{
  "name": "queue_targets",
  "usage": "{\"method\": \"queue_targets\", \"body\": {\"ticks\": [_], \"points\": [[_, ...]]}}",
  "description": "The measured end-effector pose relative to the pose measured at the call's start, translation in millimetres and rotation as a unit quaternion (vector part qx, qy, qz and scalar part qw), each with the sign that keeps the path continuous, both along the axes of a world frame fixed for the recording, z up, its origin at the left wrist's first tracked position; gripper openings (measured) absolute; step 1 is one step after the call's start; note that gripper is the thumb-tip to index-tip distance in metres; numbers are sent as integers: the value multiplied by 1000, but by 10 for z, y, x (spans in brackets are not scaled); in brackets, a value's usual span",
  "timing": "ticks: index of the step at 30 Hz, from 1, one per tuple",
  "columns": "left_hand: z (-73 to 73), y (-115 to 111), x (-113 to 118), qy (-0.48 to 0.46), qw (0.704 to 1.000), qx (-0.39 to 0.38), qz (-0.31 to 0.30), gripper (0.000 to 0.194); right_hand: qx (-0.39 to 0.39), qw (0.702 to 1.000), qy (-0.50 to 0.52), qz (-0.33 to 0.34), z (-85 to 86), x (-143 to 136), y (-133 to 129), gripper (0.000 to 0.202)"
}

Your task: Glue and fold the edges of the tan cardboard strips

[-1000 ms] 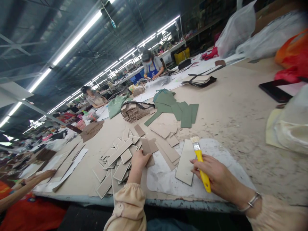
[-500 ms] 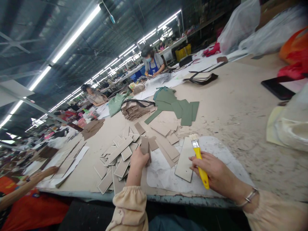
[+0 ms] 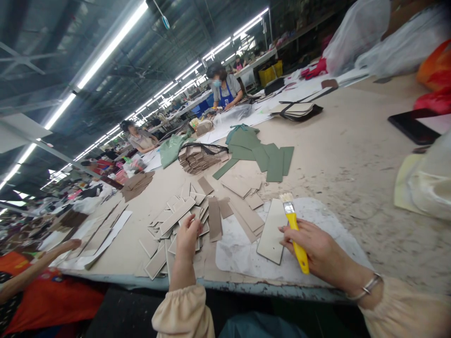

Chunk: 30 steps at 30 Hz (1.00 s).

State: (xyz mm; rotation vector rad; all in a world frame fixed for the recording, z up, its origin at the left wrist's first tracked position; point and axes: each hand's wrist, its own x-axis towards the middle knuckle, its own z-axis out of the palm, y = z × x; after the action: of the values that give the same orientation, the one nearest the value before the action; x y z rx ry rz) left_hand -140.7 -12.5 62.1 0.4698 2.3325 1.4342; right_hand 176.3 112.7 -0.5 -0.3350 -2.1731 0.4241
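Note:
My right hand (image 3: pixel 315 246) is closed around the yellow handle of a paintbrush (image 3: pixel 296 239), its pale bristles pointing away from me. Beside and partly under those fingers lies a pale rectangular panel (image 3: pixel 270 234) on a white sheet (image 3: pixel 230 256). My left hand (image 3: pixel 188 234) hovers over or touches a heap of pale-edged taupe strips (image 3: pixel 158 263); its fingers are loosely bent, with no piece visible in them. Just right of that hand, a brown strip (image 3: pixel 214 219) lies flat. More taupe pieces (image 3: pixel 246 216) overlap at the sheet's far left edge.
Green flat pieces (image 3: pixel 275 162) lie farther back, near a strapped bundle of brown pieces (image 3: pixel 197 159). A dark phone-like object (image 3: pixel 412 126) and plastic bags are at right. At left, a co-worker's arm (image 3: pixel 42 263) reaches over paper; other people work behind.
My left hand has let go of the brown strip and moved left over the heap. The strip now lies flat. My right hand keeps the paintbrush in nearly the same place.

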Motion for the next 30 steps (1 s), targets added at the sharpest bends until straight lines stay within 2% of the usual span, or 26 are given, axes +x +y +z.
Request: {"method": "queue_targets", "body": {"ticks": [3,6,9,13,19,22,25,30], "points": [[14,30,46,-109,991,68,-31,30,8,1000,-1,1,-27,0,4,7],[32,34,61,-229,962,136,-60,24,13,1000,1,2,-31,-3,3,7],[26,18,36,-292,939,174,-56,23,7,1000,-1,-1,-13,-4,-1,5],[4,-8,-15,-324,925,191,-58,24,11,1000,-4,-3,0,2,-1,4],[-13,36,3,-321,927,188,-54,26,7,1000,-14,1,-20,7,0,8],[-4,193,24,-311,933,173,-55,25,-4,1000,-12,2,-4,9,-10,9],[17,450,-20,-297,938,169,-60,23,-16,1000,-5,3,18,15,-29,10],[35,999,-281,-250,956,143,-53,20,-37,999,-12,5,23,31,-65,11]]}}
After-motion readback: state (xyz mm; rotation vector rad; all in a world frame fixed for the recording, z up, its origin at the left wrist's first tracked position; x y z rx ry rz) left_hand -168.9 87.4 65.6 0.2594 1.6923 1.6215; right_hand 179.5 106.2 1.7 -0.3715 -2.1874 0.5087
